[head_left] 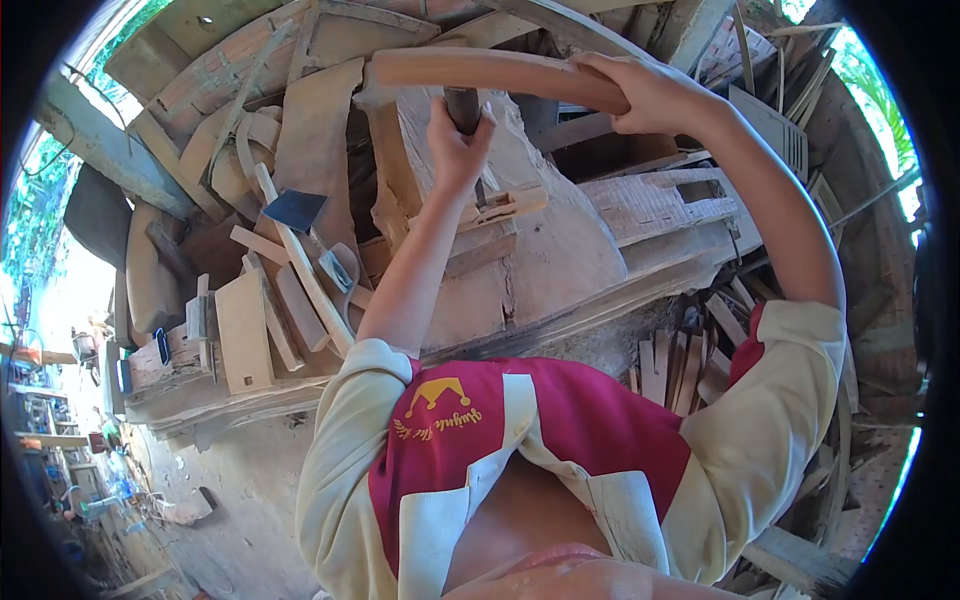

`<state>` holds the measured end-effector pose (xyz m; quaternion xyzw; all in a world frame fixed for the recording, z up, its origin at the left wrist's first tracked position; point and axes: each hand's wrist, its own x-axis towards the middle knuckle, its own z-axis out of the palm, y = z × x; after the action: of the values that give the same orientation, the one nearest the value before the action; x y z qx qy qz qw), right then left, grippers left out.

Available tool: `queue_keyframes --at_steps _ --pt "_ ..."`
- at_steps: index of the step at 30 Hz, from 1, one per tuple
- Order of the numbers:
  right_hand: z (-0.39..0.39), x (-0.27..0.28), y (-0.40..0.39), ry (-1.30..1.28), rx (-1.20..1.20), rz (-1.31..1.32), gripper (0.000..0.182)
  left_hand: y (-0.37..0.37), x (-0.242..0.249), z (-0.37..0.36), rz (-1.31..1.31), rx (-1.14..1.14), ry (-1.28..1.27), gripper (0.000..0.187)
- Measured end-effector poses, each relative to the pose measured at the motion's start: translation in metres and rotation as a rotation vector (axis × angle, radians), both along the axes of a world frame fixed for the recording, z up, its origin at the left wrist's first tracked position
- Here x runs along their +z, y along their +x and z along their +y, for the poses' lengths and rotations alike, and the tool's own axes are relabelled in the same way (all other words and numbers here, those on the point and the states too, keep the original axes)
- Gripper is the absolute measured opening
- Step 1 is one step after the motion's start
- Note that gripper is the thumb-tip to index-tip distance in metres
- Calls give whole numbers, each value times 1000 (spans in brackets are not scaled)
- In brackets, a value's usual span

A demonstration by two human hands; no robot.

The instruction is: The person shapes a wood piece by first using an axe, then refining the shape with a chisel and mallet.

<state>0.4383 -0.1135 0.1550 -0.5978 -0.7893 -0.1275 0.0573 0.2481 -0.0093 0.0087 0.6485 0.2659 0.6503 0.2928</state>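
My left hand (460,155) is closed round the dark handle of a chisel (462,110), held upright. Its thin shaft runs down to a light wooden workpiece (515,205) with a slot cut in it, resting on the bench. The chisel's tip is hidden by the workpiece. My right hand (645,92) grips the right end of a long, slightly curved wooden bar (480,70). The bar stretches to the left, its underside right at the top of the chisel handle in this view.
A thick, rough wooden bench (560,290) spans the middle. On its left lie offcuts (245,330), a long strip (305,265) and a dark square plate (295,211). Large boards (320,150) lean behind. More wood scraps (680,370) are piled below the bench on the right.
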Motion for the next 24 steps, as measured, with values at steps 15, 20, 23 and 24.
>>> queue_keyframes --at_steps 15,20,23,24 --pt "-12 45 4 281 -331 445 63 -1 2 3 -3 3 8 27" --pt "-3 0 10 5 90 66 49 4 -3 0 63 -75 -73 26" --pt "-3 33 26 53 -94 272 56 9 -7 3 16 -19 45 26" --pt "2 29 28 132 -219 430 54 11 -5 4 12 -35 58 26"
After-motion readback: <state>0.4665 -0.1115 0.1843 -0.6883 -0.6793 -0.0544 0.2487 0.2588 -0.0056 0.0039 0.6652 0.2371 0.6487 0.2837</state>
